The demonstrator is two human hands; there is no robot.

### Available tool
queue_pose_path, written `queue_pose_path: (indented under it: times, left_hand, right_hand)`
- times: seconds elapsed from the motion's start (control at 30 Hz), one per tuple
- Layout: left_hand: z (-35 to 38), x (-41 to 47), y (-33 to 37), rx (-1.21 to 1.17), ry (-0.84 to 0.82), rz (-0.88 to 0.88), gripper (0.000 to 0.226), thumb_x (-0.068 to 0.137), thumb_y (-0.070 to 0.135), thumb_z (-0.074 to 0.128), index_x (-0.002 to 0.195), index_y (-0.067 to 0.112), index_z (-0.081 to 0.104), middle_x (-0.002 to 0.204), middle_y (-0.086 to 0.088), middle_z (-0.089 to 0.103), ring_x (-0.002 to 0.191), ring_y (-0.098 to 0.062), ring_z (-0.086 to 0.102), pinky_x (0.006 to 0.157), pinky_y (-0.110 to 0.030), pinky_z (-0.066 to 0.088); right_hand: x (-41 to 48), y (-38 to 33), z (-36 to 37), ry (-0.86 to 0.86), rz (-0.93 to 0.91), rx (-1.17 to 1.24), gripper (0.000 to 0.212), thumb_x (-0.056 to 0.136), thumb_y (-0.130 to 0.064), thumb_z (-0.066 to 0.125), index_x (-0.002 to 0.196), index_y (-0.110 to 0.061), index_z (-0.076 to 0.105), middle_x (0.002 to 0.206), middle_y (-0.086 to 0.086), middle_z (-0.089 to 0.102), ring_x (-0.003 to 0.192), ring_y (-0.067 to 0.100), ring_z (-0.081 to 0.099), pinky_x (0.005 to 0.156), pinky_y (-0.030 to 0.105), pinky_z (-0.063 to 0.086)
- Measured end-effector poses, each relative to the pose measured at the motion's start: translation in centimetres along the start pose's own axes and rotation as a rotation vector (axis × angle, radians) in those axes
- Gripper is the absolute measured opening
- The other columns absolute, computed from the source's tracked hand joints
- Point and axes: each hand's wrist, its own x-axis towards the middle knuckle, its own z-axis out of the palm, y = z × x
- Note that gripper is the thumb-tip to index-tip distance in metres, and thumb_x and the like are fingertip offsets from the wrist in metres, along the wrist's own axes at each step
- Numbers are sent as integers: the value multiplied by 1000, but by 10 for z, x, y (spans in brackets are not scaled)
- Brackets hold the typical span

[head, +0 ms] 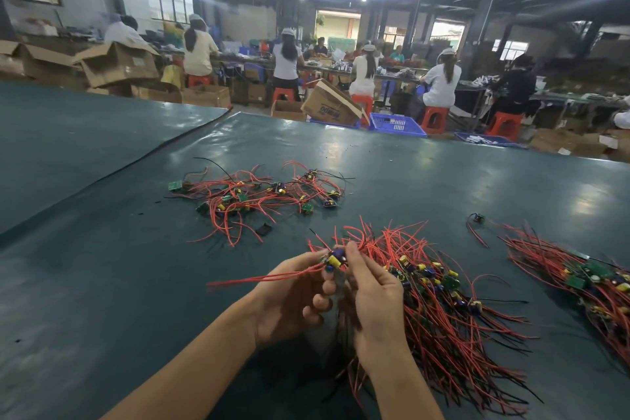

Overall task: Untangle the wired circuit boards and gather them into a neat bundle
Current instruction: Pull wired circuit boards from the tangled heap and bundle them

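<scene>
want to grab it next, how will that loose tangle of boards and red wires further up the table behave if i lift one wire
The tangle is probably floppy: its thin wires curl every way. Crossed wires would likely drag neighbouring boards along. It looks light, since the boards are small.

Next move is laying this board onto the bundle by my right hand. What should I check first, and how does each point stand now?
1. Grip: the left hand and right hand both pinch the circuit board: ok.
2. The board's red wires are free. They trail left, apart from the tangled pile: ok.
3. Those wires run the same way as the bundle. They point left, while the bundle's fan away to the right: not ok.
4. The bundle is close beside the right hand: ok.
5. The underside of the board is free of snags. It is hidden by fingers: cannot tell.
</scene>
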Motion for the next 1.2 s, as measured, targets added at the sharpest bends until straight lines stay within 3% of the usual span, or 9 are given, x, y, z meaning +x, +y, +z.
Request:
queue_pose_path:
  times: [0.1,0.17,0.27,0.53,0.67,0.83,1.03,1.1,1.2]
  left_hand:
    - [0,-1,-5,101,2,40,13,72,29,64,73,17,68,66,1,62,46,-9,54,33,-15,35]
    - [3,-1,-12,247,8,106,5,79,24,69,80,22,65,68,1,61,51,-11,57,37,-16,38]
    - [12,4,-16,267,87,262,20,78,43,76,71,25,70,64,1,62,52,-12,59,43,-20,44]
    - [7,10,-11,340,328,528,50,67,48,72,88,2,75,89,-31,69,75,-31,64,65,-31,51]
    - [7,5,-5,434,294,524,37,71,48,66,62,13,72,60,-12,63,47,-17,57,44,-23,45]
    - [2,-2,6,478,250,564,37,77,43,61,54,14,67,54,-9,56,40,-13,50,40,-21,40]
    - [-4,-8,12,491,231,593,40,83,41,65,54,15,67,52,-2,58,41,-11,51,40,-21,40]
    - [-3,-7,11,489,252,590,38,78,46,63,55,15,67,53,-5,58,42,-14,53,40,-21,41]
    - [-1,-6,9,466,265,600,39,77,49,62,60,16,69,54,-7,60,45,-17,56,40,-22,42]
  right_hand:
    - [1,-5,-2,101,-97,28,25,80,-33,69,73,-11,79,50,-4,60,44,8,53,46,23,48]
    - [1,-5,-2,135,-149,-9,22,86,-26,68,72,-15,80,57,-3,68,52,7,61,52,23,51]
    - [-2,-1,1,120,-180,-57,27,92,-19,65,70,-21,81,67,4,74,60,12,68,55,23,56]
    - [-2,4,2,76,-165,-105,26,94,-19,63,75,-21,81,74,3,76,75,16,74,70,26,59]
    - [3,-3,-1,168,-189,-48,30,91,-15,66,65,-21,80,51,-14,61,53,-2,59,58,15,48]
    - [8,-19,-17,262,-239,51,31,92,-18,66,62,-12,76,48,-13,48,39,1,28,36,16,22]
    - [7,-33,-23,347,-266,239,24,94,-17,63,73,-10,75,51,-8,44,39,3,21,34,17,19]
    - [7,-31,-22,353,-292,222,18,92,-23,64,89,-10,76,52,-7,37,40,3,22,35,17,19]
    - [6,-24,-18,303,-325,135,31,80,-44,68,85,-16,76,53,-7,35,42,5,23,35,17,22]
